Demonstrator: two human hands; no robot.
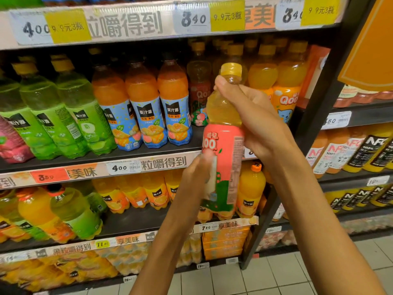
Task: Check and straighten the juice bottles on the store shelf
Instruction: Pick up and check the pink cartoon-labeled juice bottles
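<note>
The right hand [253, 122] has its grip closed round the neck and shoulder of a pink-labelled juice bottle [223, 150], thumb just below the yellow cap [231, 70]. The left hand [197, 177], blurred, pinches the label at the bottle's left side. The bottle is held upright, near, in front of the shelf [127, 158]. Far left stand blue-labelled orange bottles [146, 107] and green bottles [70, 116].

**Bare forearms, bare hands**

Two bare forearms enter from 5 and 6 o'clock, no sleeves in view. The left hand [196, 177] and right hand [255, 122] wear no gloves, rings, watch or bands. The left hand is motion-blurred; the right thumb's nail is short.
</note>
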